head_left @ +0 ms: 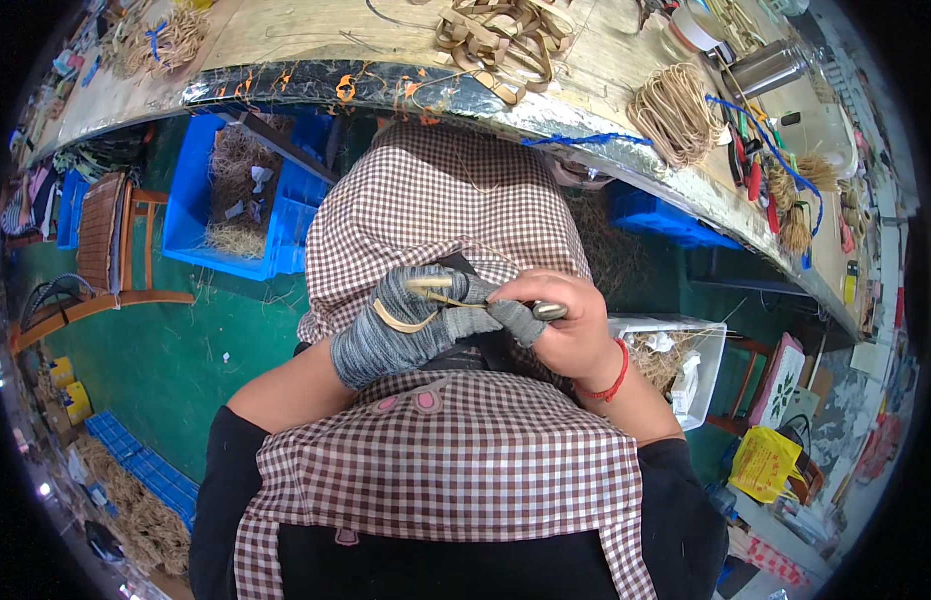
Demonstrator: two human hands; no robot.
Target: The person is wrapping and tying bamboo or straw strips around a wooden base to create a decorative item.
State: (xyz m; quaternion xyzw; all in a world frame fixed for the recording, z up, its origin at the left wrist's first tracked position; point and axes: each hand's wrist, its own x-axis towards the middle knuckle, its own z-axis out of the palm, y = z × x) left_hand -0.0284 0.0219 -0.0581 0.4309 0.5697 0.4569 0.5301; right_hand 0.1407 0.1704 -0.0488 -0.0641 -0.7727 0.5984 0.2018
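My left hand (400, 325), in a grey knitted glove, is closed around a thin tan strip of cane-like material (410, 322). A curved length of it loops over the glove's back, and a pale piece (428, 283) shows at the fingers. Meeting it fingertip to fingertip, my right hand (560, 310) is bare but for grey knitted finger covers. It grips a small tool with a dark, shiny rounded end (550, 311); the rest of the tool is hidden by the fingers. Both hands are above my lap, over a brown-and-white checked apron (445, 200).
Ahead runs a worn wooden workbench (315, 35) with coiled flat strips (505, 40), a bundle of tan cord (675, 115) and pliers (753, 180). Blue crates (190, 190) sit below it at left. A white bin of scraps (703, 385) stands right, a wooden chair (110, 240) left.
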